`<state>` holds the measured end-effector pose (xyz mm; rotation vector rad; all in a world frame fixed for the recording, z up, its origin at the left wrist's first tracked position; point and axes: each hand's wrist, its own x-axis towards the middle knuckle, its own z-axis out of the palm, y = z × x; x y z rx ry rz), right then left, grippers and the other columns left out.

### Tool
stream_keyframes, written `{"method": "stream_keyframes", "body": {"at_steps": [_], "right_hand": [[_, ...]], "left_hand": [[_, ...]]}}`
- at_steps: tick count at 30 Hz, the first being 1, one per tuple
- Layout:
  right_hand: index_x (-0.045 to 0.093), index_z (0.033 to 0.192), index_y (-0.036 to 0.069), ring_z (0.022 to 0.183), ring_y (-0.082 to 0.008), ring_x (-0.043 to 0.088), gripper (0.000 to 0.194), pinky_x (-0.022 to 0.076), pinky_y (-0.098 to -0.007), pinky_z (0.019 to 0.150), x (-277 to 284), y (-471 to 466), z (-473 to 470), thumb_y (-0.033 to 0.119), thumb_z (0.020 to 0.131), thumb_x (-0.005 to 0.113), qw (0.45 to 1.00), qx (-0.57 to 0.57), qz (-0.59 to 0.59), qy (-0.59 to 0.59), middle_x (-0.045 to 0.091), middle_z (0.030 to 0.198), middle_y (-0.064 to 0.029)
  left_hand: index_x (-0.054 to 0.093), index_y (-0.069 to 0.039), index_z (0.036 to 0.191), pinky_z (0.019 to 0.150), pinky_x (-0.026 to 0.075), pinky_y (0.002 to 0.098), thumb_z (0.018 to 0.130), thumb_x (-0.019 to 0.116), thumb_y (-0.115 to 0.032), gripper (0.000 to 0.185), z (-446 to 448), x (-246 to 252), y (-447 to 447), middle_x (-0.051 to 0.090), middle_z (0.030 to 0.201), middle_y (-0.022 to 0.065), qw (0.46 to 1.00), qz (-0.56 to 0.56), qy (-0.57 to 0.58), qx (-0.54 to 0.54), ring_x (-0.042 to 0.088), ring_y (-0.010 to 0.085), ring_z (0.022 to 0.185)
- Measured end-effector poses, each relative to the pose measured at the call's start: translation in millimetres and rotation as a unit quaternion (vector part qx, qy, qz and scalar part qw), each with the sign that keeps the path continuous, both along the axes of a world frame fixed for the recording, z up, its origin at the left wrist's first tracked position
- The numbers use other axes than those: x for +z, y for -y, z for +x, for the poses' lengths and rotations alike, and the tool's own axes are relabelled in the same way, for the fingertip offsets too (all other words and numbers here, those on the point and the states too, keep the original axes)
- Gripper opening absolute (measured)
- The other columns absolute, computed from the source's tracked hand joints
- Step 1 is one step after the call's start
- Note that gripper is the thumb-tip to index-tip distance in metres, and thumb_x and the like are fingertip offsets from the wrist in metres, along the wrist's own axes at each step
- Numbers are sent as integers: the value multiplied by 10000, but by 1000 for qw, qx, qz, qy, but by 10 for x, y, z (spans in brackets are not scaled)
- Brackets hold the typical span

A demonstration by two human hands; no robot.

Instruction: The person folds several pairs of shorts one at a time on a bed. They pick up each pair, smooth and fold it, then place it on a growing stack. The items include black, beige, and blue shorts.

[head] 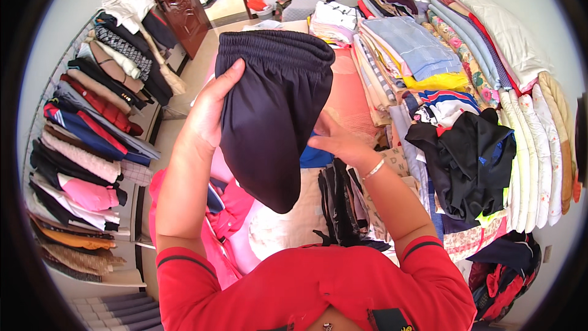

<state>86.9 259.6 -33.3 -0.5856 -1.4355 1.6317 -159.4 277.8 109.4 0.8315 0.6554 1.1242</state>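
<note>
A dark pair of shorts or trousers with a gathered elastic waistband [271,119] hangs in the air before me, waistband up, its lower end narrowing to a rounded tip. My left hand [218,101] grips its left side just below the waistband, thumb on the front and the other fingers hidden behind the cloth. My right hand [337,138] is at the garment's right edge, fingers apart and partly hidden by it; whether they touch the cloth I cannot tell. Below lie a row of dark folded garments [342,202] and a beige cloth [294,220].
Folded bedding and clothes [409,46] are stacked along the right, with a loose black garment [464,161] on top. Clothes on hangers [101,101] fill a rack at the left. A brown door [177,4] stands ajar at the back, and bright pink clothing [232,211] lies at lower left.
</note>
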Motion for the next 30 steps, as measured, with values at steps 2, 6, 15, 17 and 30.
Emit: {"method": "stream_keyframes", "body": {"at_steps": [2,6,15,17,30], "right_hand": [[420,1446,-47,1311,-196,489,621,367,-323,1119,59,69,-237,135,918,692,994,-1,-110,-16,526,1419,-123],[632,1218,-50,1074,-221,665,324,504,-343,989,161,177,-267,114,938,621,972,-30,-178,-150,694,1164,-114],[596,1258,-40,1066,-246,678,369,528,-381,968,390,249,142,181,964,569,967,-92,-206,-117,683,1198,-145],[610,1216,-29,1054,-221,671,319,523,-366,963,466,324,137,164,964,578,957,-92,-231,-148,689,1148,-116],[628,1213,-28,1074,-276,679,341,533,-415,958,-48,466,443,195,973,535,911,-89,-340,-214,702,1172,-152]], "left_hand": [[621,40,1234,924,572,407,1029,556,-266,373,-157,70,55,698,1172,180,999,-24,28,-25,705,290,1015],[612,37,1254,961,556,423,1035,546,-286,396,-481,32,133,686,1200,183,995,-50,83,-39,694,294,1051],[585,34,1301,1029,507,420,1026,558,-335,461,-743,-301,249,664,1256,181,994,-97,-27,44,668,290,1120],[569,38,1315,1040,498,398,1026,550,-370,500,-759,-281,241,655,1270,174,996,-88,28,7,655,269,1139],[481,-23,1437,1090,441,406,967,614,-345,584,-496,-1849,826,600,1375,133,980,-149,19,-134,598,253,1240]]}}
